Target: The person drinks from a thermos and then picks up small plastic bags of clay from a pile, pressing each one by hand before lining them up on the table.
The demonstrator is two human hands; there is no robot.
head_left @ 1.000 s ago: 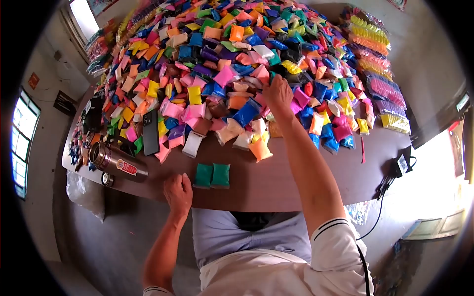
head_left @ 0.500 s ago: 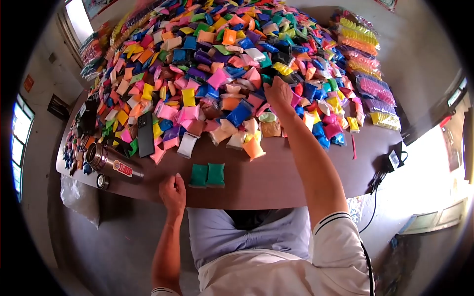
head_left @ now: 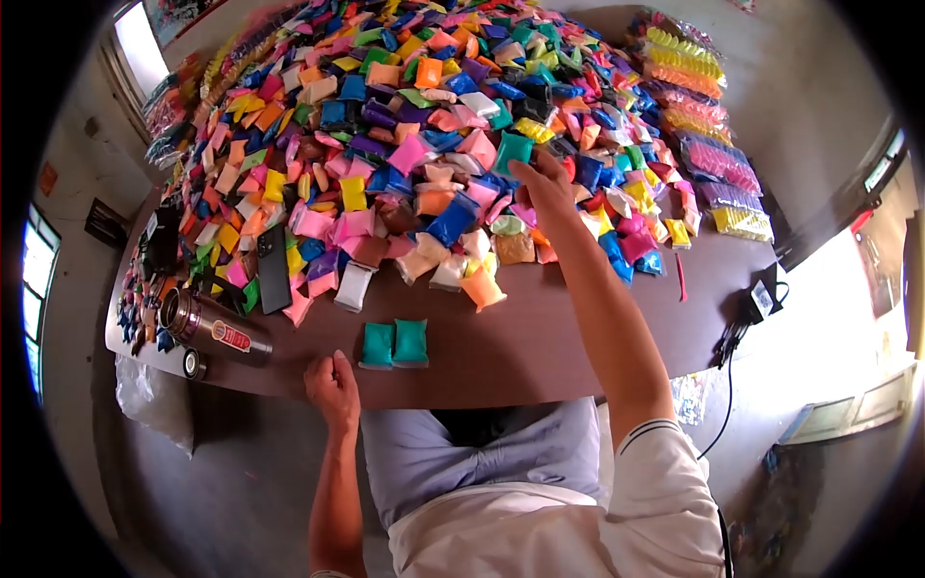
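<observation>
Green packet: over the front slope of the packet pile, its lower right edge in the right hand.
Right hand: thumb and fingers pinching that edge.
Green pair: side by side on the brown table.
Left hand: fingers curled in at the table's edge, near the pair.
Leftward: phone beside the pile, flask near it.

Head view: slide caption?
Right hand holds a green packet at the packet heap; left hand near two more green packets on the table.
</observation>
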